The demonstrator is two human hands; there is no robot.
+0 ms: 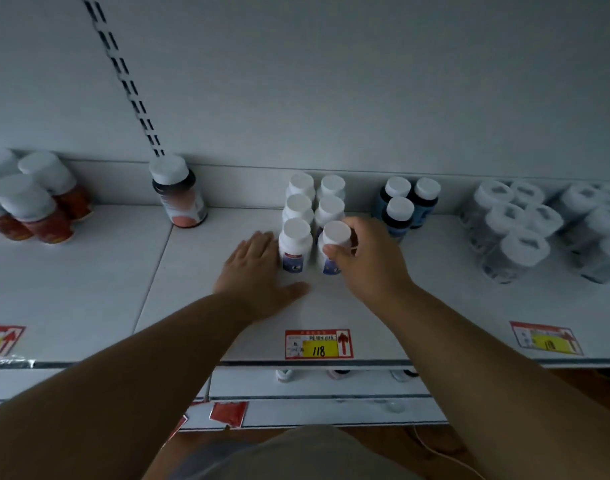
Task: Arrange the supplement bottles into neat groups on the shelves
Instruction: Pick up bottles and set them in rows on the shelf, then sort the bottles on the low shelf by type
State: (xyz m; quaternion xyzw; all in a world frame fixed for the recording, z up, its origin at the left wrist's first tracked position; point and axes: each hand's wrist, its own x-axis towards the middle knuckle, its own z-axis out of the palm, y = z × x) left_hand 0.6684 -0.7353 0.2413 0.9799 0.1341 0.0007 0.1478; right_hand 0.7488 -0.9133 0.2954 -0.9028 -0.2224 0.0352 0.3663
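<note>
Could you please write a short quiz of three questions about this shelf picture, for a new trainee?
1. True or false: the right hand grips the front-right bottle of the white group.
2. How many blue bottles stand in the group right of the white bottles? A) two B) three C) five
3. Fill in: the left hand lies flat on the ____, fingers beside the front-left white bottle.

Key
1. True; its fingers curl round the bottle just under the cap.
2. B
3. shelf
</note>
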